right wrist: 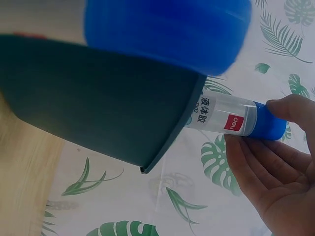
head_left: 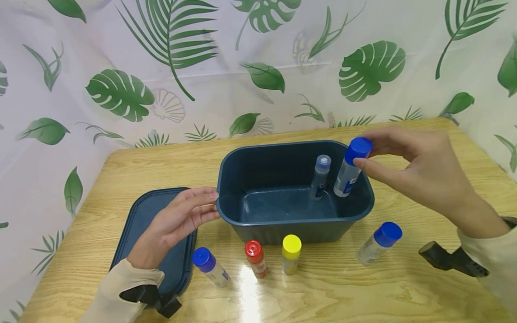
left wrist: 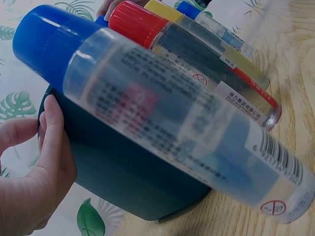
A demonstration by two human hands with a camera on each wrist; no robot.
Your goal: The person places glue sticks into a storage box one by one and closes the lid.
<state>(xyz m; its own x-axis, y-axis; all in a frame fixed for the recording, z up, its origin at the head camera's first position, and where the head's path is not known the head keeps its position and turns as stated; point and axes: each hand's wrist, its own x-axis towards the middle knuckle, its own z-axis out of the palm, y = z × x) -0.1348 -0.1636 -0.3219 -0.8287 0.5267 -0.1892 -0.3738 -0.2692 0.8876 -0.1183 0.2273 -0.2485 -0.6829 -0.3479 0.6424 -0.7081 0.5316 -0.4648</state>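
A light wooden table (head_left: 404,291) is seen before a leaf-printed curtain (head_left: 121,54). On it stands a dark teal plastic bin (head_left: 250,224), with its matching lid (head_left: 169,264) lying flat to the left. The bin's left rim is touched by the left hand (head_left: 177,222), whose fingers are straight and relaxed, closed on nothing. A blue-capped glue bottle (head_left: 350,169) is pinched at its cap by the thumb and fingers of the right hand (head_left: 420,172); it is held tilted, its lower end inside the bin near the right wall. A second bottle (head_left: 320,177) stands in the bin beside it, its cap apparently pale or clear, though this is hard to tell. In front of the bin, four glue bottles are set out: blue-capped (head_left: 211,266), red-capped (head_left: 256,258), yellow-capped (head_left: 291,254) and, to the right, another blue-capped one (head_left: 378,242).

The step in hand is judged to be the lowering of the held bottle into the bin. Next, its base would need to be settled on the floor and the pinch released.
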